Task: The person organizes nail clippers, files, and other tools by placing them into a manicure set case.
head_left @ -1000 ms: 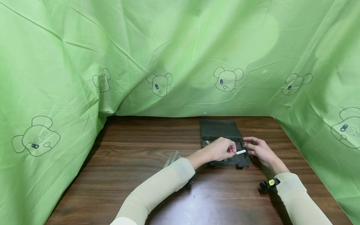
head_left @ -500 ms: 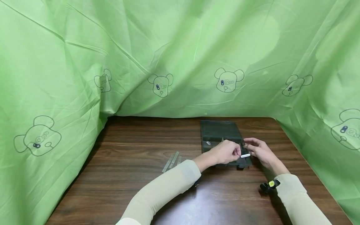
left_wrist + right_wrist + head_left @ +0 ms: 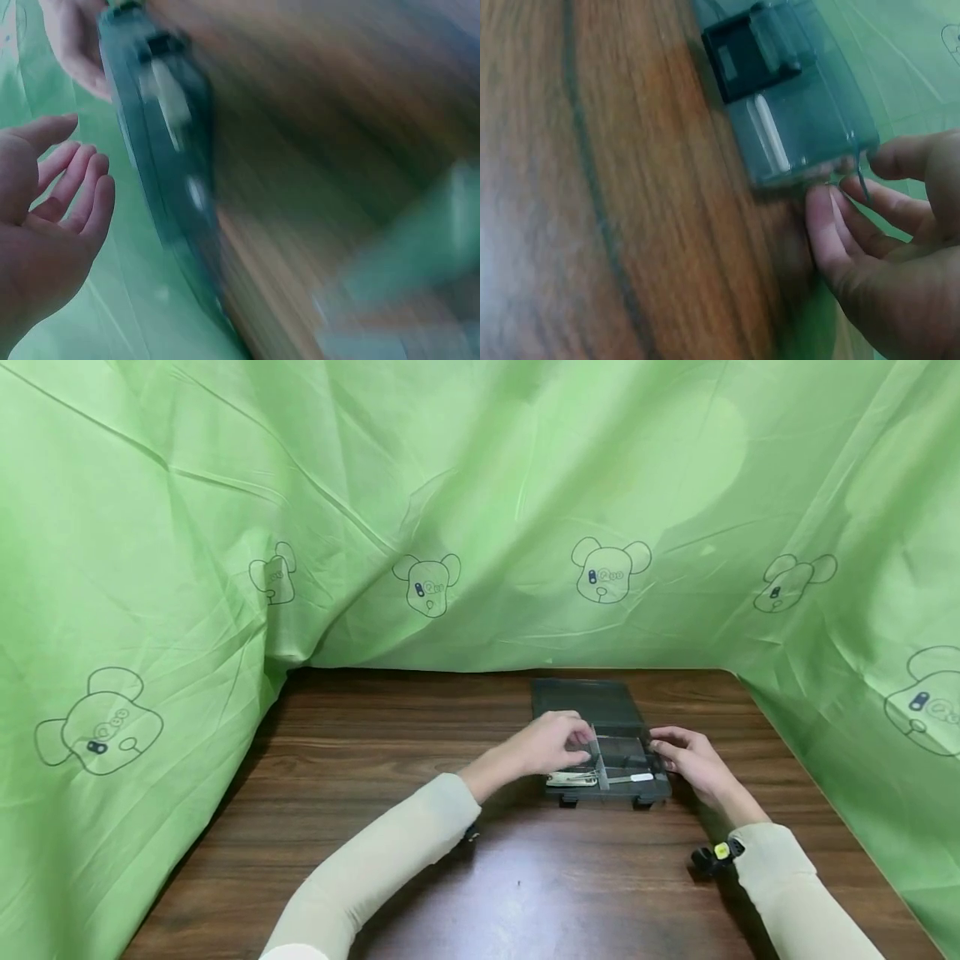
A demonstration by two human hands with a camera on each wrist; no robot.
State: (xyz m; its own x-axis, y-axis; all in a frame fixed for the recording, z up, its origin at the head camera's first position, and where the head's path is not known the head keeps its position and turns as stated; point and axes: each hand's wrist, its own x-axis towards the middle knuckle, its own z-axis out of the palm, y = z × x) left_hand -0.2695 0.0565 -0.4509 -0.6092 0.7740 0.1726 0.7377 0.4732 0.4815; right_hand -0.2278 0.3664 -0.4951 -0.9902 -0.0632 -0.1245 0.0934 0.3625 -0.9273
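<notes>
A dark see-through divider box (image 3: 652, 789) lies on the table at right of centre with its lid (image 3: 581, 697) folded back. In its front left compartment is a pale metal tool (image 3: 572, 779) that looks like a nail clipper. The front right compartment holds a thin metal tool with a white handle (image 3: 642, 777). My left hand (image 3: 551, 743) is above the box's left side, fingers loosely bent and holding nothing; the left wrist view shows the palm and bare fingers. At the box's right wall my right hand (image 3: 900, 217) pinches the edge between thumb and fingers.
The brown wooden table (image 3: 360, 718) has a green cloth (image 3: 487, 485) hanging round its back and sides. Blurred pale strips (image 3: 364, 341) lie on the table in the left wrist view. A black wrist device (image 3: 708, 857) sits at my right cuff.
My left hand has let go of the white-handled tool in the front right compartment and moved left. Its sleeve now covers the clear strips. The right hand stays at the box.
</notes>
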